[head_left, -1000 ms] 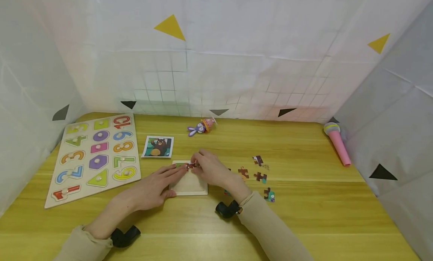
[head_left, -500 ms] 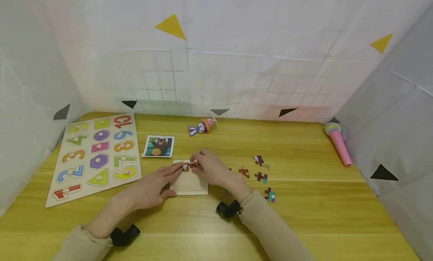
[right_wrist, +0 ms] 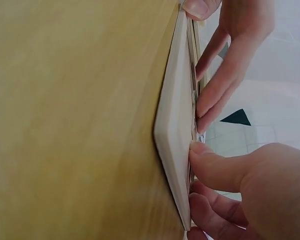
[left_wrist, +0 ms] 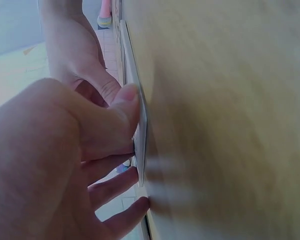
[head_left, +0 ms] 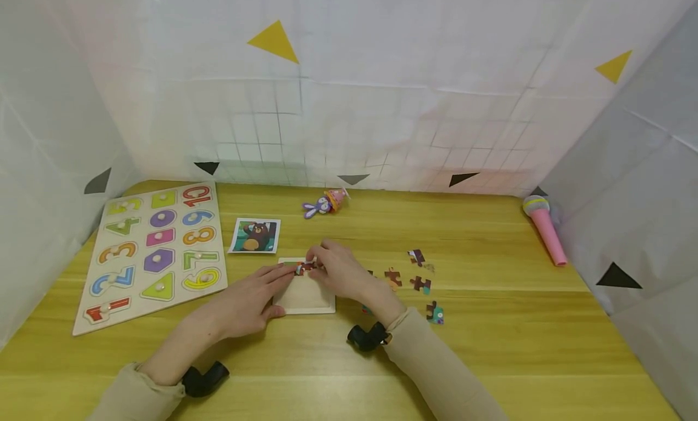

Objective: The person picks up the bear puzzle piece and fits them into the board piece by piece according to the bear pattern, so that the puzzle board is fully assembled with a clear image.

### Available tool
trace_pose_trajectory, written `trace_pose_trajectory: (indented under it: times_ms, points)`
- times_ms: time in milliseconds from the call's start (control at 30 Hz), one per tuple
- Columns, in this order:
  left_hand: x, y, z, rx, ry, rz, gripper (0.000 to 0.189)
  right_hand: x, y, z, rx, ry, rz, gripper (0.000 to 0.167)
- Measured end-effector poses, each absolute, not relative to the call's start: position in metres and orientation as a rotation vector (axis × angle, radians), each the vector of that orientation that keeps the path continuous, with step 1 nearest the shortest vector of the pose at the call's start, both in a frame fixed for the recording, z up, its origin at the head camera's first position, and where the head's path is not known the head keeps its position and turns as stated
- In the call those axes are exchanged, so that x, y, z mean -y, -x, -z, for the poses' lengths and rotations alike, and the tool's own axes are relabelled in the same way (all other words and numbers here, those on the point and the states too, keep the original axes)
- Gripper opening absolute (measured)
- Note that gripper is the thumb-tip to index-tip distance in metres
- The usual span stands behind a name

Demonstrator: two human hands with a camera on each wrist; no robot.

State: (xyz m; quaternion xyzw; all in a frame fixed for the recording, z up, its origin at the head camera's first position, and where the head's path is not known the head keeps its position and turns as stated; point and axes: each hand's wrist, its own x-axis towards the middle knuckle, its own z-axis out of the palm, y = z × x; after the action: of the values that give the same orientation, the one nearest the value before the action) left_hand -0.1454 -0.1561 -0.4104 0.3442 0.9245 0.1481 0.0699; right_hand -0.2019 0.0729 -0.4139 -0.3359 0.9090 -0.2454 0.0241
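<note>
A small pale wooden puzzle tray [head_left: 305, 298] lies on the table, with brown, white and green jigsaw pieces along its far edge. My right hand [head_left: 342, 274] bends over the tray's far right corner, thumb and fingers pinching a brown jigsaw piece [head_left: 307, 268]. Stretched fingers of my left hand [head_left: 242, 303] touch the left end of those pieces. The left thumb [left_wrist: 125, 102] rests at the tray's left edge in the left wrist view. From the right wrist, the tray's rim [right_wrist: 170, 120] shows side-on, and the fingers partly hide the pieces.
Several loose jigsaw pieces [head_left: 420, 284] lie right of the tray, some partly behind the right forearm. A bear picture card [head_left: 254, 237] sits behind the left hand, and a number-and-shape board [head_left: 133, 236] lies at left. Farther off are a rabbit toy [head_left: 322, 206] and a pink microphone [head_left: 547, 232].
The left fingertips have drawn back slightly to the left, uncovering more of the pieces at the tray's far edge. The right hand has hardly moved.
</note>
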Motion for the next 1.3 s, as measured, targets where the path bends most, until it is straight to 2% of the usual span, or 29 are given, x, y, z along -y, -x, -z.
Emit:
trace_pose_trajectory:
  times_ms: [200, 400, 567, 1300]
  points:
    - [0.155, 0.146, 0.41, -2.801, -0.951, -0.447, 0.075, -0.073, 0.203, 0.415, -2.803, 0.985, 0.817, 0.018]
    - [0.151, 0.15, 0.409, -2.808, -1.015, -0.358, 0.07, -0.072, 0.204, 0.412, -2.792, 0.845, 0.91, 0.014]
    - [0.149, 0.152, 0.408, -2.798, -1.023, -0.367, 0.07, -0.072, 0.202, 0.41, -2.795, 0.793, 0.954, 0.016]
    - [0.144, 0.151, 0.41, -2.768, -1.022, -0.415, 0.073, -0.085, 0.195, 0.399, -2.693, 0.946, 0.858, 0.023]
